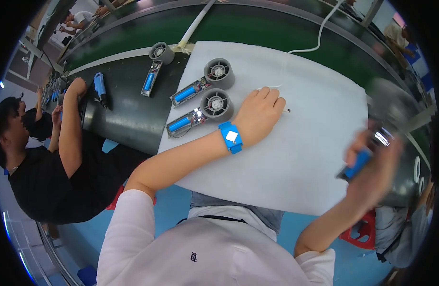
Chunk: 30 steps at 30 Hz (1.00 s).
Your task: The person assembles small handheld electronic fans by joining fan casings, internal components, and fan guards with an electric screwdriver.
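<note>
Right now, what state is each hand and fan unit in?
left hand: closed on a thin cable end, resting on the white foam sheet
right hand: gripping a blurred fan unit with blue cell, lifted
near fan unit: lying flat, casing open
second fan unit: lying flat, casing open
far fan unit: on belt, casing open

A grey fan unit (157, 61) with a blue cell in its open handle lies on the dark conveyor belt (129, 109), apart from the white foam mat (296, 157), and a blue-handled electric screwdriver (100, 89) lies further left on the same belt. A white cable (319, 33) curves across the green belt beyond the mat. At the left a co-worker in a black shirt (47, 181) leans an arm (72, 128) on the belt's edge, and a red stool (360, 233) stands on the blue floor (176, 209).
</note>
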Motion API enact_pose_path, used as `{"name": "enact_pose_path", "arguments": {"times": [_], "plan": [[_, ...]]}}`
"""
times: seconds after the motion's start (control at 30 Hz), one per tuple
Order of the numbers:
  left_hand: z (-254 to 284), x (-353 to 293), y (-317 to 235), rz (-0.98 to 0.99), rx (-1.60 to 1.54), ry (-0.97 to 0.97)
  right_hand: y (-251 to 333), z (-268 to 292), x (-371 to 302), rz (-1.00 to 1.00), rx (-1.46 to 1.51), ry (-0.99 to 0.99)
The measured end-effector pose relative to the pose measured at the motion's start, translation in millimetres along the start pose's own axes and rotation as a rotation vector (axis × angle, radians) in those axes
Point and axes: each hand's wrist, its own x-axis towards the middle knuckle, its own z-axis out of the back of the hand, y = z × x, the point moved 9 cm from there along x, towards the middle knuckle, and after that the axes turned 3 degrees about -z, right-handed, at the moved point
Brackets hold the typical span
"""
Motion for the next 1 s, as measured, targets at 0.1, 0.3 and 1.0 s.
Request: {"name": "enact_pose_path", "arguments": {"times": [0.1, 0.3, 1.0], "plan": [[-10.2, -3.3, 11.9, 0.162, -0.562, -0.017, -79.3, -16.5, 27.9, -0.024, -0.168, 0.104], [-30.2, -9.2, 31.4, 0.412, -1.179, -0.06, -135.8, -26.8, 31.5, -0.341, -0.074, 0.233], [-14.3, -9.8, 17.0, 0.258, -1.049, 0.01, -140.5, -38.5, 20.7, -0.338, -0.101, 0.327]]}}
